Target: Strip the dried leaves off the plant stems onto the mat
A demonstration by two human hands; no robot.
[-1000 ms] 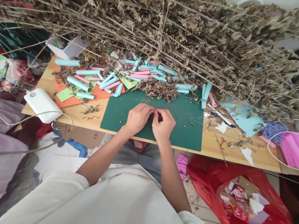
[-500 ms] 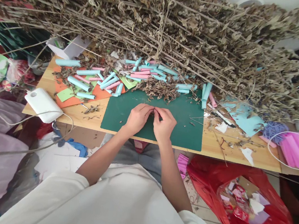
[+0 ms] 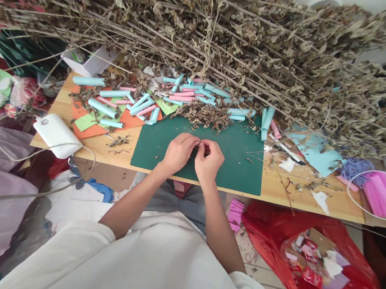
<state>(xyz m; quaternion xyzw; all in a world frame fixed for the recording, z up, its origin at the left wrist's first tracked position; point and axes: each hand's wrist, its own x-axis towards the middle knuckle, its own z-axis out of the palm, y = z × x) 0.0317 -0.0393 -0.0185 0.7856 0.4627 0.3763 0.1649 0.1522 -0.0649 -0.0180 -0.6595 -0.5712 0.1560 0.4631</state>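
Observation:
My left hand (image 3: 179, 152) and my right hand (image 3: 209, 160) meet fingertip to fingertip above the dark green cutting mat (image 3: 241, 173). Both are closed in a pinch, thumbs against fingers. Whatever lies between the fingertips is tiny and mostly hidden; I cannot make out its kind. Just beyond the hands, a heap of crumbled dried leaves (image 3: 206, 114) covers the mat's far edge. Rolled blue paper tubes (image 3: 143, 105) and pink paper tubes (image 3: 181, 96) lie behind and to the left.
Dried leafy stalks (image 3: 194, 30) spread across the whole back. A white power bank (image 3: 57, 135) with a cable is at the left table edge. A marker (image 3: 290, 151), blue paper (image 3: 321, 153) and purple yarn (image 3: 354, 169) lie right. A red plastic bag (image 3: 264, 221) hangs open below.
The right hand has shifted slightly left and its fingers have curled in more. The left hand stays nearly where it was. The fingertips remain together.

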